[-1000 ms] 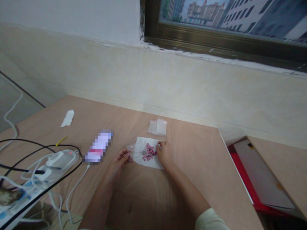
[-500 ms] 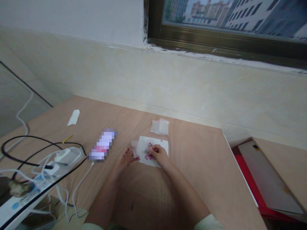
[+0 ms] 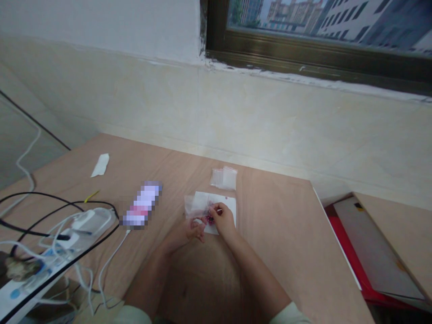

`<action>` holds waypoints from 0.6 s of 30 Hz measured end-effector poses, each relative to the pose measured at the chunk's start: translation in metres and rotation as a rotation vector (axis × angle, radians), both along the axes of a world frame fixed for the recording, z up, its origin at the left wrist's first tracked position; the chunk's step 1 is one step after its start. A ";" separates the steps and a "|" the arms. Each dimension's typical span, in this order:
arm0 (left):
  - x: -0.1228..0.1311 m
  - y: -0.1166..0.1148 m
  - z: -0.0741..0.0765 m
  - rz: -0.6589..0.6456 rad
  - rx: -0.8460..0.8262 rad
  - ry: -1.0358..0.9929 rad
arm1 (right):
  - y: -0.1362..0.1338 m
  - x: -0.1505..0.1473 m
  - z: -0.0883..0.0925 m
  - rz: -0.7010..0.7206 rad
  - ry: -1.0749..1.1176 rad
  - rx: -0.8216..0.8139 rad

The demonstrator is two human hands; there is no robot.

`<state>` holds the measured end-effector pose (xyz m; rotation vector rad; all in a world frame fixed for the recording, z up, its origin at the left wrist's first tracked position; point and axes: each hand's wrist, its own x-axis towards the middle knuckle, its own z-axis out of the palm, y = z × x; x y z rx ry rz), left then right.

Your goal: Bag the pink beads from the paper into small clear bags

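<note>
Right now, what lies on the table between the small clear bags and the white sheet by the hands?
Nothing: in the head view only a narrow strip of bare table separates the small clear bags and the white sheet.

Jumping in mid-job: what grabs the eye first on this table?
The left hand and right hand meet at the middle of the table over a white sheet with pink beads and a clear bag. A power strip tangled in cables crowds its left edge; a red folder lies beyond its right edge.
</note>
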<state>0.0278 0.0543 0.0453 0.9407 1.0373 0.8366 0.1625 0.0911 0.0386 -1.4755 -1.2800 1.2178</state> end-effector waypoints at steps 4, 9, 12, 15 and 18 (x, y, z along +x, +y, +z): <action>0.003 0.006 0.002 0.072 -0.047 0.140 | -0.001 -0.002 -0.001 0.067 0.022 -0.001; 0.006 0.013 -0.001 0.101 -0.016 0.197 | -0.001 -0.003 -0.003 0.075 0.030 -0.003; 0.006 0.014 -0.002 0.105 -0.019 0.218 | 0.000 -0.002 -0.006 0.071 0.024 -0.010; 0.005 0.015 -0.003 0.103 -0.004 0.221 | 0.000 -0.002 -0.009 0.062 0.031 -0.021; 0.007 0.015 -0.003 0.101 0.032 0.212 | -0.002 -0.003 -0.010 0.050 0.080 -0.068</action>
